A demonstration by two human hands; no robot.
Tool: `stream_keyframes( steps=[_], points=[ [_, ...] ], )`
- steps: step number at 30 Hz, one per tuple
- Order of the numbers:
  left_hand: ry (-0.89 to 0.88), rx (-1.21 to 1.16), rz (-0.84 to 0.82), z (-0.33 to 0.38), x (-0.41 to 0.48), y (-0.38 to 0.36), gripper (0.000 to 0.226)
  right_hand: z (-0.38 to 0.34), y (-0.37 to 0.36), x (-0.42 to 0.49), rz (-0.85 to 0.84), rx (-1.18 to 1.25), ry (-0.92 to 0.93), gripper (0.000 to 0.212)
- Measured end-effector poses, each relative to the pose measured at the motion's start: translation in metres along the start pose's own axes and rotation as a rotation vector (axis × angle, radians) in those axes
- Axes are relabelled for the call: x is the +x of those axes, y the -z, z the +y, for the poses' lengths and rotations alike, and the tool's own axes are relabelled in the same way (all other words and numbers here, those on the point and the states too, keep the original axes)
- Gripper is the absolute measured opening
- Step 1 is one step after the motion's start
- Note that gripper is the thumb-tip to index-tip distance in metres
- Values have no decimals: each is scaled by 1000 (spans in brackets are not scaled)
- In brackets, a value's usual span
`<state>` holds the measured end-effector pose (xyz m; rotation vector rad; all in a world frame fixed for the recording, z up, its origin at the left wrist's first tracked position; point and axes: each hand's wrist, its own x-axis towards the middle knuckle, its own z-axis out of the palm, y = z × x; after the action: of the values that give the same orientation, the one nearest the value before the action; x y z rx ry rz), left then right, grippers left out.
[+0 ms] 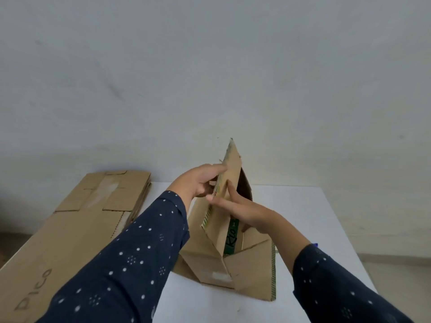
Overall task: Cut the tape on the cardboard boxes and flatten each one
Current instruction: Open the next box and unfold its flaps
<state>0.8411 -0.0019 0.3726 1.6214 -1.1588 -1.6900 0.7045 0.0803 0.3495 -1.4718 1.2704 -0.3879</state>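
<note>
A brown cardboard box (210, 259) with green striped edging stands half collapsed on the white table (314, 217), its flaps splayed and one tall panel rising to a point. My left hand (200, 183) holds that raised panel's left edge, thumb in front and fingers behind it. My right hand (245, 212) lies against the panel's right face with straight fingers. Green print shows inside the box. No cutting tool is visible.
A stack of flattened cardboard (77, 227) lies along the left side, reaching from the wall to the near edge. A pale wall stands right behind the table. A small blue thing (315, 245) peeks out behind my right sleeve.
</note>
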Motion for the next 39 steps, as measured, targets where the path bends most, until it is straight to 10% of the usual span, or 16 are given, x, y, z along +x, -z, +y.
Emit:
stream_keyframes(
  steps=[4, 10, 15, 20, 28, 32, 39],
  points=[
    [-20, -128, -174, -11, -3, 8, 66, -2, 1, 8, 126, 148, 14, 112],
    [2, 269, 370, -78, 31, 35, 31, -1, 12, 12, 166, 181, -134, 114],
    [257, 117, 171, -112, 28, 43, 83, -1, 16, 12, 163, 160, -144, 111],
    [99, 5, 267, -116, 19, 81, 70, -2, 27, 4, 180, 185, -86, 102],
    [-67, -181, -176, -62, -3, 105, 65, -23, 22, 31, 253, 77, 17, 73],
    [-132, -91, -197, -58, 2, 69, 47, -38, 9, 38, 334, 74, -3, 116],
    [-148, 246, -222, -71, 14, 56, 73, -41, -10, 51, 424, -25, -30, 97]
  ],
)
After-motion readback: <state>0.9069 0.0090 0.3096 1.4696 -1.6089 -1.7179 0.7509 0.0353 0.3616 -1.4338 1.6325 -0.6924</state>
